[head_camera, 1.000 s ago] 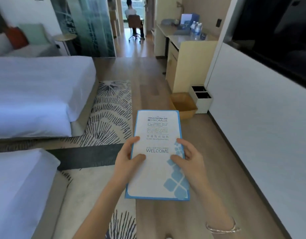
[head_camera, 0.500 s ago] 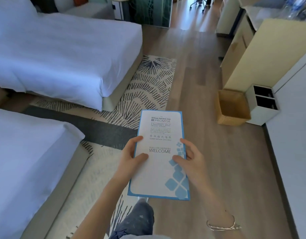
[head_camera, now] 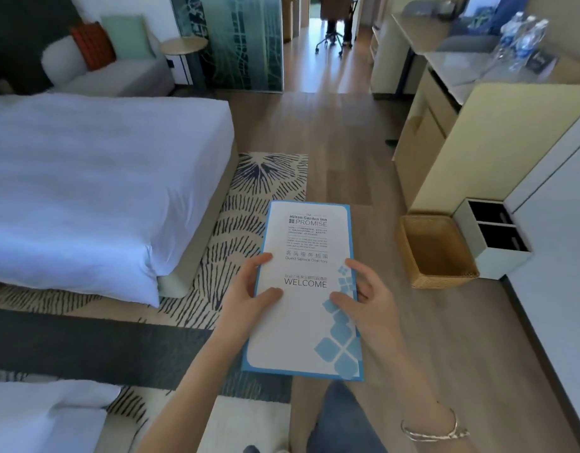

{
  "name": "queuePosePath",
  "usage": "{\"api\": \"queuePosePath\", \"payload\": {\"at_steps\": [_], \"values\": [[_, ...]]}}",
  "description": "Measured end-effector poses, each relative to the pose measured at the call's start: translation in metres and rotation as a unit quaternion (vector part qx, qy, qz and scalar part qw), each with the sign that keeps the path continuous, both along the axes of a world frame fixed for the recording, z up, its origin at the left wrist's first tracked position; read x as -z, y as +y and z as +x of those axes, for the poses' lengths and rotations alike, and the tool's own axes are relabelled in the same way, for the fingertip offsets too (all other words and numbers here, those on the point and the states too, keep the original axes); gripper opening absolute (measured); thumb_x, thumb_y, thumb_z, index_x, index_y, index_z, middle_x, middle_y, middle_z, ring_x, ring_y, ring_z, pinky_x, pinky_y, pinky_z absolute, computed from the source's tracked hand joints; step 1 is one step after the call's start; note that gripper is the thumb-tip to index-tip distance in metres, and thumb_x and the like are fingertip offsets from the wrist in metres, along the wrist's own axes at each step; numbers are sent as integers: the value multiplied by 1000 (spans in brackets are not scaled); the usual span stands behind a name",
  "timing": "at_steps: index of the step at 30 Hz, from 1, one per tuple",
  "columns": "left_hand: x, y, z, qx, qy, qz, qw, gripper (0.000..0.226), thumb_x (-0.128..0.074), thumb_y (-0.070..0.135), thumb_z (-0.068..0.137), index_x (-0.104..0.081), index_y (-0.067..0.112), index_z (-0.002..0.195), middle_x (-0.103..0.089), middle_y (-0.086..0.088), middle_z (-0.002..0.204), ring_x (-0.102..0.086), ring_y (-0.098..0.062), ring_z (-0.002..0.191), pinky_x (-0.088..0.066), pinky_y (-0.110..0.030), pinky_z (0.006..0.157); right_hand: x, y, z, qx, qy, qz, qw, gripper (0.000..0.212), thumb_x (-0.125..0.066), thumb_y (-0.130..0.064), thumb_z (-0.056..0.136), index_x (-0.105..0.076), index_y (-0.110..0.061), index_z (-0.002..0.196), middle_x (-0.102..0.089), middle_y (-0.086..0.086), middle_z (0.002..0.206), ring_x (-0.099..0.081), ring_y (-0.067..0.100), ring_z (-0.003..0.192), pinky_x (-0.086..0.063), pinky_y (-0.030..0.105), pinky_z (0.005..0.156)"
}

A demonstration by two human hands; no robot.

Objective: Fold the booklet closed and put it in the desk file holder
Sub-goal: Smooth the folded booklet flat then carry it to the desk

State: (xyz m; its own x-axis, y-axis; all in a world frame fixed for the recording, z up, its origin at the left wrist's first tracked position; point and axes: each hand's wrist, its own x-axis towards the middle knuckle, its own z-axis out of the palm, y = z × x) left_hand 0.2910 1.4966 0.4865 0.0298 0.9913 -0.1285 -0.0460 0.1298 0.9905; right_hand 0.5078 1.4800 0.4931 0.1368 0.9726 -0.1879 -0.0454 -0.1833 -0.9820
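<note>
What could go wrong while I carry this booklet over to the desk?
The booklet is pinched only at its side edges by the left hand and right hand, so it might slip or fall open. Walking right, you could clip the wicker basket on the floor beside the desk.

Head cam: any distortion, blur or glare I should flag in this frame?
Head view: wide-angle bending is clear, with the white wall panel and desk leaning outward at right. The booklet, held by the left hand and right hand, is sharp enough that its large print reads. The water bottles are soft, and the floor at the far doorway shows bright glare.
</note>
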Motion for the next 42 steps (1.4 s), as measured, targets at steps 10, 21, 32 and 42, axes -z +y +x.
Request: {"api": "queuePosePath", "payload": {"at_steps": [10, 21, 32, 42], "values": [[5, 280, 83, 5, -15, -8, 1000, 51, -66, -3, 80, -55, 23, 123, -74, 5, 108, -71, -21, 98, -59, -33, 72, 12, 282, 83, 8, 4, 17, 1000, 59, -73, 8, 81, -57, -20, 130, -79, -14, 95, -74, 10, 87, -58, 20, 66], [-13, 550, 136, -25, -29, -14, 999, 50, -63, -9, 86, -54, 24, 123, -74, 3, 109, -71, -22, 97, -60, -35, 72, -5, 565, 138, -23, -12, 26, 999, 58, -74, 6, 81, -58, -25, 127, -79, -12, 95, -74, 8, 83, -56, 17, 63], [-4, 888, 137, 18, -12, 17, 1000, 51, -65, -8, 85, -56, 26, 122, -72, 2, 115, -70, -25, 101, -59, -50, 82, -3, 881, 139, 16, -9, 40, 999, 58, -75, 5, 81, -57, -22, 129, -79, -2, 98, -76, 18, 86, -62, 30, 68], [-8, 1145, 168, 29, -15, 8, 999, 53, -66, -9, 84, -56, 24, 124, -72, 0, 112, -72, -20, 95, -59, -35, 72, -11, 1129, 167, 40, -19, 36, 998, 59, -73, 5, 82, -56, -23, 131, -78, -1, 106, -75, 16, 88, -59, 24, 66]]}}
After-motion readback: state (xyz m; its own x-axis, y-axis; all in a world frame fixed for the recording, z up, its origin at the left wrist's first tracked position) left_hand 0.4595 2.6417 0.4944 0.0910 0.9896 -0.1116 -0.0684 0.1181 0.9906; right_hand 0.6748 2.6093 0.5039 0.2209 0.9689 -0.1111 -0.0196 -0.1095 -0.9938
